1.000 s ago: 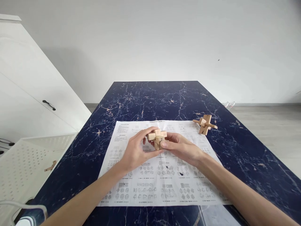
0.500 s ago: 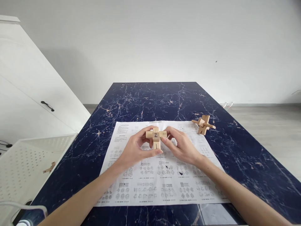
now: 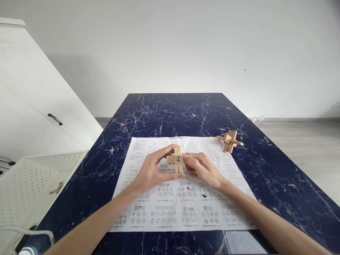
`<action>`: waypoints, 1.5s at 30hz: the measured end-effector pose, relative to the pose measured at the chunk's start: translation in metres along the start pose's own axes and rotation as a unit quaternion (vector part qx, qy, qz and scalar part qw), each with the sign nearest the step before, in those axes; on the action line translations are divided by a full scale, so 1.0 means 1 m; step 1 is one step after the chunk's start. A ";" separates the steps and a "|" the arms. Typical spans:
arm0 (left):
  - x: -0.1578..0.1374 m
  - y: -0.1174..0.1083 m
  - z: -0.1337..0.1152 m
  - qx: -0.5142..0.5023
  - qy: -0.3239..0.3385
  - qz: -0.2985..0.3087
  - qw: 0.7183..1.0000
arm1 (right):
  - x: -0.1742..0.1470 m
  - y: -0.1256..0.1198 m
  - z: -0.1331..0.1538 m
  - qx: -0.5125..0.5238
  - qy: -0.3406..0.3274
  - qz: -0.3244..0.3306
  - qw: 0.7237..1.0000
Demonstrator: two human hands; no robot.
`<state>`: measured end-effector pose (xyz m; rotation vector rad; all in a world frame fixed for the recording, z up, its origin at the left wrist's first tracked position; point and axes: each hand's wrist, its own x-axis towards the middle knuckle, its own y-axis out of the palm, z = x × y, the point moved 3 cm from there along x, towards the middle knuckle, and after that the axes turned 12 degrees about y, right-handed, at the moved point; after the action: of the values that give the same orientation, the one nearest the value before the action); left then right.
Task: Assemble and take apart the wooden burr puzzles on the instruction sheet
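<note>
A cross-shaped wooden burr puzzle (image 3: 178, 159), its blocks marked with pen numbers 1 and 2, is held above a printed sheet (image 3: 170, 198). My left hand (image 3: 150, 170) grips it from the left, thumb under the lower block and fingers at the top and behind. From the right, my right hand (image 3: 203, 168) pinches the block end on that side, which its thumb and fingers mostly cover. A second wooden puzzle (image 3: 230, 141) of crossed pieces rests tilted at the sheet's upper right corner, apart from both hands.
The sheet lies on a dark blue marbled table (image 3: 172, 113). To the left are a white cabinet (image 3: 34, 95) and a perforated white tray (image 3: 29, 187) with a small wooden piece (image 3: 56, 188) in it. A white cable (image 3: 29, 232) runs at the lower left.
The held puzzle has moved slightly down and turned a little. My right fingers have closed over its right block, hiding the number 3 that showed before.
</note>
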<state>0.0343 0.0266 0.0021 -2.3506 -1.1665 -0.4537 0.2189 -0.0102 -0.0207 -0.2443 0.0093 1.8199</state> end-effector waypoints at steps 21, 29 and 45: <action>0.003 -0.005 0.013 0.052 -0.129 -0.080 0.987 | 0.016 -0.012 -0.001 0.460 0.099 -0.016 0.882; 0.003 -0.005 0.016 0.070 -0.151 -0.074 0.983 | 0.024 -0.039 -0.009 0.641 0.056 -0.113 0.757; 0.007 -0.005 0.013 0.078 -0.169 -0.044 0.982 | 0.014 0.005 0.002 0.245 0.069 0.027 0.967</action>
<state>0.0354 0.0409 -0.0043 -2.3021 -1.4054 0.0146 0.2102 0.0019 -0.0220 -0.0169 0.5613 1.7898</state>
